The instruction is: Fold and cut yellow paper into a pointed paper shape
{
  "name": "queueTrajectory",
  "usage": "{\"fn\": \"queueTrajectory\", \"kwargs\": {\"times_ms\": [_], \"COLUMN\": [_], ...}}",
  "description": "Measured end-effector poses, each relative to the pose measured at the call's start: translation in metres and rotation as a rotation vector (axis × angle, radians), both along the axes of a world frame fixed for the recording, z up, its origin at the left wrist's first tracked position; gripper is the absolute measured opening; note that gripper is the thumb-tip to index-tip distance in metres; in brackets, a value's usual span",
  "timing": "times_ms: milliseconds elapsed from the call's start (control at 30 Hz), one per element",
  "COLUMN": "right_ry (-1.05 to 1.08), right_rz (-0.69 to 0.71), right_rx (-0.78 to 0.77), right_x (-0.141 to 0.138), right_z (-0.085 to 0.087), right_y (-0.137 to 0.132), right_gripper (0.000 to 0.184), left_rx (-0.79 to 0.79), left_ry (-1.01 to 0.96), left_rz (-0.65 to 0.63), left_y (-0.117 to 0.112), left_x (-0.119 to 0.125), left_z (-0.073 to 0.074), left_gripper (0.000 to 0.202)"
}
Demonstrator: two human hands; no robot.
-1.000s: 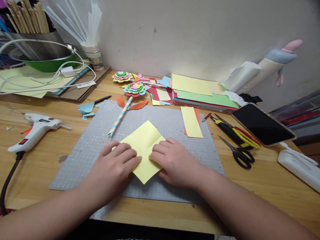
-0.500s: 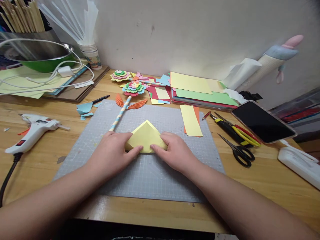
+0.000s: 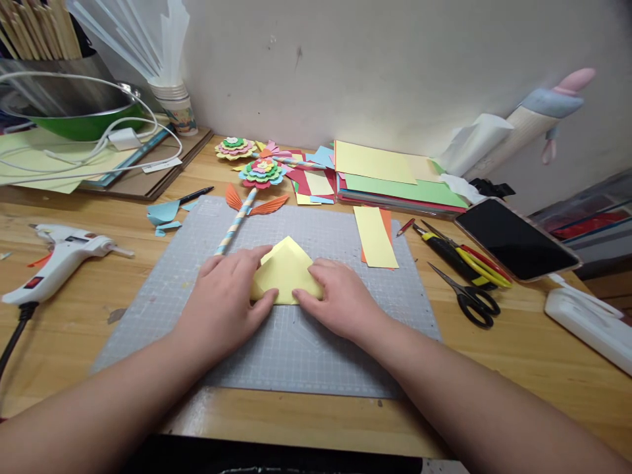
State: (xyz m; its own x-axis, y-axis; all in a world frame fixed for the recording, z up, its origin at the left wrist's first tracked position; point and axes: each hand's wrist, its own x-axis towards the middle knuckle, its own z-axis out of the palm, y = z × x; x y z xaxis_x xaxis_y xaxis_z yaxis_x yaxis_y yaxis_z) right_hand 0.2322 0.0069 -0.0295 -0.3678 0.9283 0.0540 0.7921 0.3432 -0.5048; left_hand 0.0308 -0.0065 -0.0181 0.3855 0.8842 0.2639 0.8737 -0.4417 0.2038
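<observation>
A folded sheet of yellow paper (image 3: 288,273) lies on the grey cutting mat (image 3: 276,355), its pointed corner facing away from me. My left hand (image 3: 224,289) grips its left side, thumb on the near folded edge and fingers along the far slope. On the opposite side my right hand (image 3: 340,293) holds it the same way, thumb near the middle of the fold. Just beyond my left hand lies a paper flower (image 3: 263,172) on a striped stem (image 3: 237,222) with orange pleated leaves.
A white glue gun (image 3: 64,253) lies at left. To the right are black scissors (image 3: 474,299), pliers (image 3: 454,257) and a phone (image 3: 516,238). Yellow paper strips (image 3: 375,237) rest on the mat. Stacked coloured paper (image 3: 395,184) sits against the wall.
The paper now lies flatter along its near edge. My left hand's fingers have lifted and stretched a little toward the paper's tip; my right hand stays nearly in place.
</observation>
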Motion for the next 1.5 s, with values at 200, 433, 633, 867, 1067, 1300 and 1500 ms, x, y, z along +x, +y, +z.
{"fn": "queueTrajectory", "kwargs": {"times_ms": [200, 433, 633, 867, 1067, 1300, 1500], "right_ry": [-0.02, -0.034, -0.039, -0.042, -0.039, -0.028, -0.02], "right_rz": [-0.005, 0.005, 0.002, 0.006, 0.01, 0.027, 0.028], "right_rx": [0.008, 0.013, 0.019, 0.022, 0.017, 0.007, 0.006], "right_x": [0.0, 0.0, -0.001, 0.0, 0.0, 0.002, 0.003], "right_z": [0.0, 0.0, 0.0, -0.001, 0.0, 0.001, 0.0], "right_y": [-0.001, 0.0, 0.0, 0.001, 0.001, 0.0, 0.0], "right_gripper": [0.027, 0.027, 0.028, 0.029, 0.028, 0.026, 0.027], "left_rx": [0.234, 0.151, 0.118, 0.097, 0.079, 0.198, 0.228], "left_ry": [0.154, 0.267, 0.248, 0.257, 0.294, 0.24, 0.3], "left_rz": [-0.505, -0.62, -0.628, -0.693, -0.688, -0.611, -0.623], "left_y": [-0.005, -0.004, 0.001, 0.008, 0.007, 0.004, 0.005], "left_x": [-0.019, -0.028, -0.025, -0.027, -0.024, -0.018, -0.018], "left_z": [0.001, 0.002, 0.001, 0.006, 0.008, 0.007, 0.013], "left_gripper": [0.029, 0.038, 0.034, 0.032, 0.031, 0.027, 0.028]}}
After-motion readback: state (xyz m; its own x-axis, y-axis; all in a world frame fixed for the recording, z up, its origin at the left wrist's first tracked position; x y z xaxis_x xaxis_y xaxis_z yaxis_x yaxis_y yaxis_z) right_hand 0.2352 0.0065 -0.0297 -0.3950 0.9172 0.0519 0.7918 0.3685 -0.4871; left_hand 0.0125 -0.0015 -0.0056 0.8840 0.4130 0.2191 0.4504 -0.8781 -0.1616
